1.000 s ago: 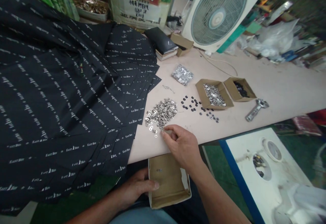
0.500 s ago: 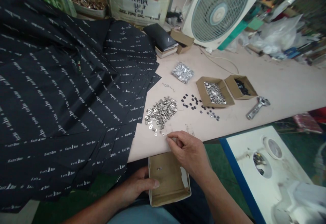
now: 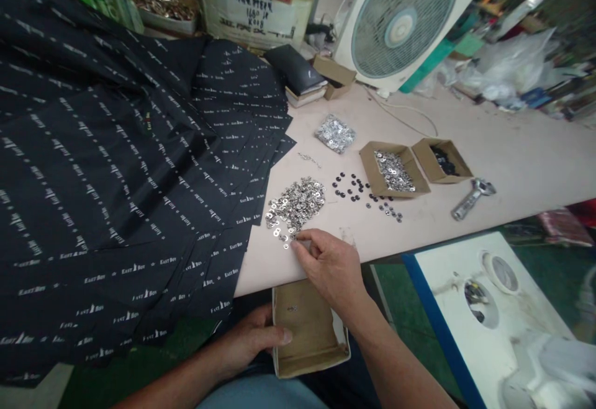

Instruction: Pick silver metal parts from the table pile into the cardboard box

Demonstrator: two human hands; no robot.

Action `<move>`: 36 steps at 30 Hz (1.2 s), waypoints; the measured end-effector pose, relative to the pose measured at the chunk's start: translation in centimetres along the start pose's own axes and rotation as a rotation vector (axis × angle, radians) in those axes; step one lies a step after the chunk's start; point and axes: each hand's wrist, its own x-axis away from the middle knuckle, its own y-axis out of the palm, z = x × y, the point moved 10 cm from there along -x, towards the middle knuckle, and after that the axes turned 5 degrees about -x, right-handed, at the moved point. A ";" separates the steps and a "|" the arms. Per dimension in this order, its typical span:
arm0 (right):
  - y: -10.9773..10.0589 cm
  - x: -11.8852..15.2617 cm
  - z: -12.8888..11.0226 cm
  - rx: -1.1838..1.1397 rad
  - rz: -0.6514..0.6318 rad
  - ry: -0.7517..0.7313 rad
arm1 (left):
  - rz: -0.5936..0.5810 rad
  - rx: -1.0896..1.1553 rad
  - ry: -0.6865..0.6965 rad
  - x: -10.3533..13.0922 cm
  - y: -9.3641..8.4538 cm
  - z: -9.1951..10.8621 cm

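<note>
My left hand [image 3: 261, 336] grips the left side of a small cardboard box [image 3: 310, 341], thumb inside the rim, at the table's front edge. A few tiny metal pieces [image 3: 292, 308] lie in it. My right hand [image 3: 331, 266] reaches over the box, with thumb and forefinger closed together at the near edge of a pile of silver metal snap buttons [image 3: 300, 201]. What is between those fingertips is too small to make out. Several loose snap buttons [image 3: 285, 246] lie beside the fingertips.
Black snap pieces [image 3: 354, 185] are scattered right of the pile. Behind stand a box of silver pieces [image 3: 395, 170], a box of black pieces [image 3: 442, 159], a bagged batch [image 3: 335, 133] and a fan [image 3: 400, 27]. Printed black fabric [image 3: 139, 173] covers the left; a metal tool [image 3: 472, 199] lies right.
My right hand has moved left and slightly away from me, from the bare tabletop to the pile's near edge. My left hand and the box stay nearly in place.
</note>
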 end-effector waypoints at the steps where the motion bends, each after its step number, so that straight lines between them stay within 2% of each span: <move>1: 0.1 0.0 0.0 -0.018 -0.007 0.010 | 0.002 -0.003 0.001 0.0 0.0 0.1; 5: -0.2 0.0 1.0 -0.240 -0.040 0.133 | -0.013 -0.005 0.011 0.1 0.2 0.3; 9: -0.2 0.4 3.5 -0.919 -0.035 0.443 | -0.037 -0.001 0.028 0.0 0.3 0.4; 11: 0.6 0.6 3.7 -1.245 -0.075 0.555 | -0.034 -0.012 0.027 -0.1 0.2 0.3; 12: 1.0 0.5 3.4 -1.348 -0.109 0.584 | -0.034 -0.015 0.031 -0.1 0.2 0.3; 14: 1.5 0.3 3.1 -1.413 -0.160 0.603 | -0.035 -0.013 0.041 -0.1 0.2 0.4; 15: 1.5 0.1 3.2 -1.375 -0.155 0.596 | -0.036 -0.011 0.042 0.0 0.2 0.5; 17: 1.0 -0.4 3.4 -1.138 -0.120 0.516 | -0.034 -0.001 0.033 0.0 0.3 0.4; 21: -1.0 -1.5 1.6 -0.373 -0.031 0.136 | -0.024 0.012 0.017 0.1 0.2 0.1; 24: -1.0 -0.9 -0.2 -0.075 -0.003 -0.084 | -0.028 0.013 0.024 0.1 0.2 0.1; 28: -0.6 0.4 -0.6 0.028 -0.024 -0.162 | -0.022 0.011 0.014 0.0 0.0 -0.1; 36: -1.8 0.1 0.9 -0.086 0.050 -0.060 | -0.030 0.018 0.018 -0.1 0.2 0.0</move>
